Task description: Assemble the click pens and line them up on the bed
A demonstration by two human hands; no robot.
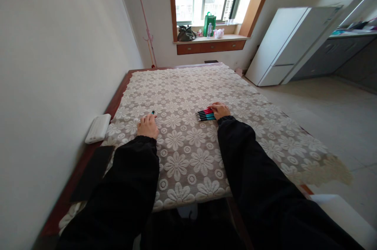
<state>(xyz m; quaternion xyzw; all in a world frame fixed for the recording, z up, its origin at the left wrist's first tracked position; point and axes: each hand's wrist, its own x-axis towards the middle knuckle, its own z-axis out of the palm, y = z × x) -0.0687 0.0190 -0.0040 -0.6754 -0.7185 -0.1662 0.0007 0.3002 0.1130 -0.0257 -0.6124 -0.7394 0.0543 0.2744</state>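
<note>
Several pens, red and teal with black tips pointing left, lie side by side on the flowered lace tablecloth. Over their right ends rests my right hand, its fingers closed on them. To the left, my left hand is low on the cloth with curled fingers. A small dark object with a teal patch sticks out just beyond its fingertips; the rest of it is hidden by the hand, so its kind does not show.
At the table's left edge are a white box-shaped device and a dark flat panel. Wall stands close on the left. A windowsill with a green bag, a pink coat stand and a white fridge are farther back.
</note>
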